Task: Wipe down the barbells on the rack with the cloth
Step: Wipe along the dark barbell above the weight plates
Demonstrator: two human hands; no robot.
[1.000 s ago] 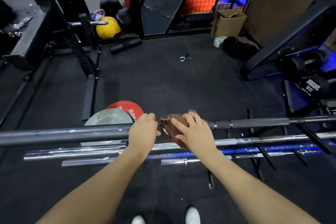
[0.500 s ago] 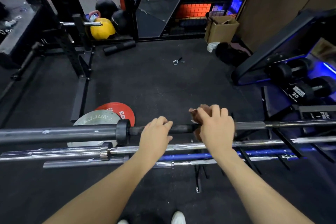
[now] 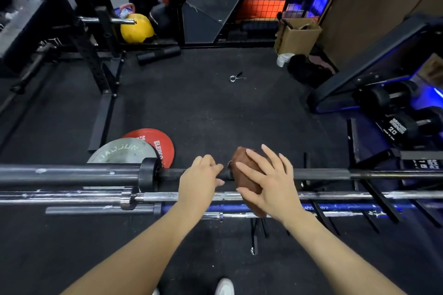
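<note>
Several barbells lie across a low rack in front of me. The top one is a dark barbell (image 3: 335, 173) with a thick grey sleeve on the left. My left hand (image 3: 199, 179) grips its shaft just right of the collar. A brown cloth (image 3: 242, 170) is draped over the shaft right beside it. My right hand (image 3: 271, 182) lies on the cloth with fingers spread and lightly curved. Below run a chrome barbell (image 3: 72, 197) and a blue barbell (image 3: 335, 207).
A red plate (image 3: 155, 141) and a grey plate (image 3: 119, 152) lie on the black floor behind the bars. A spring collar (image 3: 236, 77) sits mid-floor. Dumbbells (image 3: 398, 127) and a bench stand right; a power rack (image 3: 96, 55), yellow ball (image 3: 136, 29) and cardboard box (image 3: 297, 36) lie beyond.
My right hand slid the cloth to the right along the top bar, then back left close to my left hand, and its fingers have spread. The left hand kept its grip.
</note>
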